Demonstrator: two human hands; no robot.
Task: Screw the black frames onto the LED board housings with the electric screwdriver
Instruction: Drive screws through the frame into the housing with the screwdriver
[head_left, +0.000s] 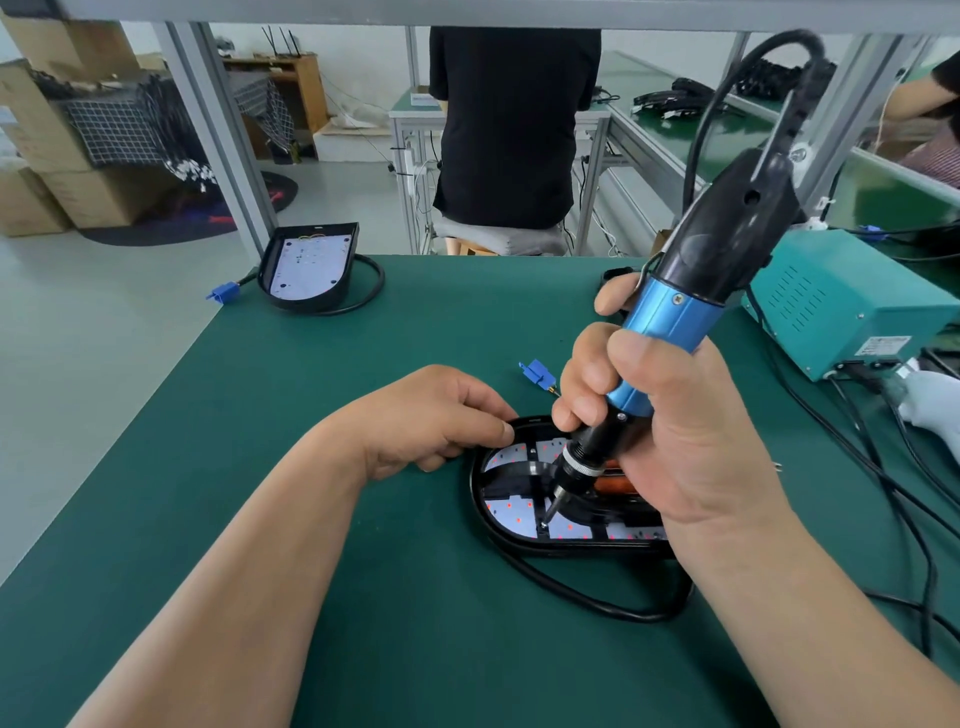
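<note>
While the left hand (436, 415) grips the housing (479, 512) at its 10 o'clock rim with curled fingers, the right hand (675, 436) wraps closed round the screwdriver (670, 322), tip on the black frame (519, 470) toward 6 o'clock. A second housing (311, 267) lies at the table's (311, 467) 11 o'clock.

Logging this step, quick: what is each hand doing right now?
Left hand: holds the LED board housing by its rim.
Right hand: grips the electric screwdriver.

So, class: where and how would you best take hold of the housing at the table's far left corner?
Probably from above, with the grip spanning the far housing across its two long sides on the raised black rim. The white board lies recessed inside, so fingers stay off it; its cable loops round the right side.
</note>
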